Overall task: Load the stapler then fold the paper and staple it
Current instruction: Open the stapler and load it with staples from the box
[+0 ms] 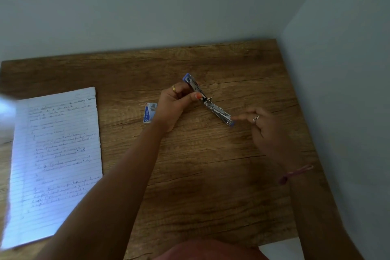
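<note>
Head view: the small blue-and-chrome stapler (207, 100) is swung open flat mid-desk (211, 175), running diagonally far-left to near-right. My left hand (176, 104) pinches its far half; right hand (264, 126), loosely curled and empty, fingers its near tip.

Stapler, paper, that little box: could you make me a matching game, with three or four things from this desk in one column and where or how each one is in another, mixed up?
Things:
1. stapler
2. lined paper
3. staple box
4. right hand

States:
A. lying flat at the left edge of the wooden table
B. swung open into a long line, held by the left hand
C. fingertip at the stapler's near blue end
D. small and blue, on the table just left of the left hand

Pairs: 1-B, 2-A, 3-D, 4-C
</note>
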{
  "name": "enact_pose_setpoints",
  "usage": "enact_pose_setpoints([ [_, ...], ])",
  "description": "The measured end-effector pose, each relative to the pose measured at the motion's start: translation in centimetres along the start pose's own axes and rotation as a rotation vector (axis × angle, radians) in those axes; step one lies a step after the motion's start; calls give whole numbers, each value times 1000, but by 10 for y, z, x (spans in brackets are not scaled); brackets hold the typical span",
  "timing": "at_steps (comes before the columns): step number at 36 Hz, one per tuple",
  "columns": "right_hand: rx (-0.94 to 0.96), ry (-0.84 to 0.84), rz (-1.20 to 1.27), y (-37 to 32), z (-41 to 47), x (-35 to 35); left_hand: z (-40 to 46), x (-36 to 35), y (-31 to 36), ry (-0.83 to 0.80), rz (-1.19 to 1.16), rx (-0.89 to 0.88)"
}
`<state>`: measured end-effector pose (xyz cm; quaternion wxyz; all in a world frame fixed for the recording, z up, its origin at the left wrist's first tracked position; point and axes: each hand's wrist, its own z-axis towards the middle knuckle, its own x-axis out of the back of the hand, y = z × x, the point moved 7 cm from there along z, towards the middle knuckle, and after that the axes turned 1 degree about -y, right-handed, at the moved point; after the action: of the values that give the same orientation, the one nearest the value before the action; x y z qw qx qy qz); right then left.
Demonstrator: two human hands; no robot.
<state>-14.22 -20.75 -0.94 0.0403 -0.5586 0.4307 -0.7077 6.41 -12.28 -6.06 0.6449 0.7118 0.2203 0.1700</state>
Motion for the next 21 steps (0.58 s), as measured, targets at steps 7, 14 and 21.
enact_pose_setpoints([
  [7, -97, 29, 129, -3, 7, 0, 0, -1, 1, -7, -22, -6],
  [14, -36, -72, 3, -2, 11, -13, 1, -1, -1, 4, -4, -7],
  [21, -67, -4, 123, 3, 6, -6, 1, 0, -2, 5, -32, -8],
])
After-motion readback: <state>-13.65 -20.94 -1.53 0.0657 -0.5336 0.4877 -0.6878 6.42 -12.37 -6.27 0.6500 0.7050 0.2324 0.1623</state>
